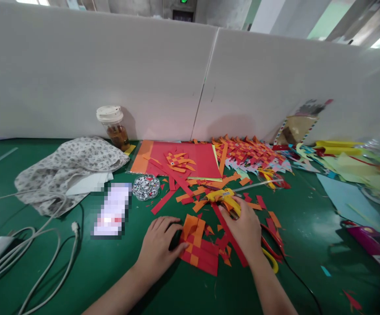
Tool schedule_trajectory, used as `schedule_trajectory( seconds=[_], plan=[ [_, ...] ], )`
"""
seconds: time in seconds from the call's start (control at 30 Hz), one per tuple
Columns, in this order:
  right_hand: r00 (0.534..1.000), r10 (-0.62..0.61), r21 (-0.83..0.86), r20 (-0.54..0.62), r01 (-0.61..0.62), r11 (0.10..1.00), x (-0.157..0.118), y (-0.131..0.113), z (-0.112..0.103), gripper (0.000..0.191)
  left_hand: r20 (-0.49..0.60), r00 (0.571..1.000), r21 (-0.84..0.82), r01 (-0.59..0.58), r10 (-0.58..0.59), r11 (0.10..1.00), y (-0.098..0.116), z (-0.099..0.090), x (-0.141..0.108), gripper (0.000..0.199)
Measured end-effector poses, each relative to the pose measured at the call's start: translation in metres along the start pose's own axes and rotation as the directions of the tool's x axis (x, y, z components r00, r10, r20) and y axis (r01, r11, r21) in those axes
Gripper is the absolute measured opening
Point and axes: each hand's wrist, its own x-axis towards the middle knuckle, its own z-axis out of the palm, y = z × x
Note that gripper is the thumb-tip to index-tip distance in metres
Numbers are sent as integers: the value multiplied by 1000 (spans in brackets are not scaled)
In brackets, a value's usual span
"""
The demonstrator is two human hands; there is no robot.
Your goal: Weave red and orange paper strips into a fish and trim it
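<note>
A woven red and orange paper piece lies on the green table in front of me. My left hand is at its left edge, with the thumb on the paper and the fingers curved round that edge. To the upper right, my right hand is closed round the handle of a yellow glue gun, whose nozzle points left. Loose red and orange strips and scraps lie between my hands and under the glue gun. Part of the woven piece's left side is hidden by my left hand.
Scissors and a black cord lie by my right forearm. Left are a phone, cables, patterned cloth and a lidded cup. Behind are red sheets, finished woven pieces and a white partition.
</note>
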Motion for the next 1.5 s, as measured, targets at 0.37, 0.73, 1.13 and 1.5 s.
schedule_trajectory(
  seconds=[0.37, 0.73, 1.13, 1.5],
  plan=[
    [997, 64, 64, -35, -62, 996, 1, -1, 0, 42, 15, 1000, -30, 12, -11, 999, 1, 1, 0, 13],
    [951, -295, 296, -96, 310, 903, -10, -7, -1, 34, 27, 999, 44, -44, 43, 998, 0, 4, -3, 14],
    [866, -500, 200, -16, 493, 847, -11, -5, 4, 29, 9, 998, 56, -66, 66, 996, 1, 2, 0, 14],
    [873, -487, 227, 10, 473, 852, -13, -6, 4, 27, 16, 999, 46, -50, 49, 998, 1, 3, -1, 15]
  ],
)
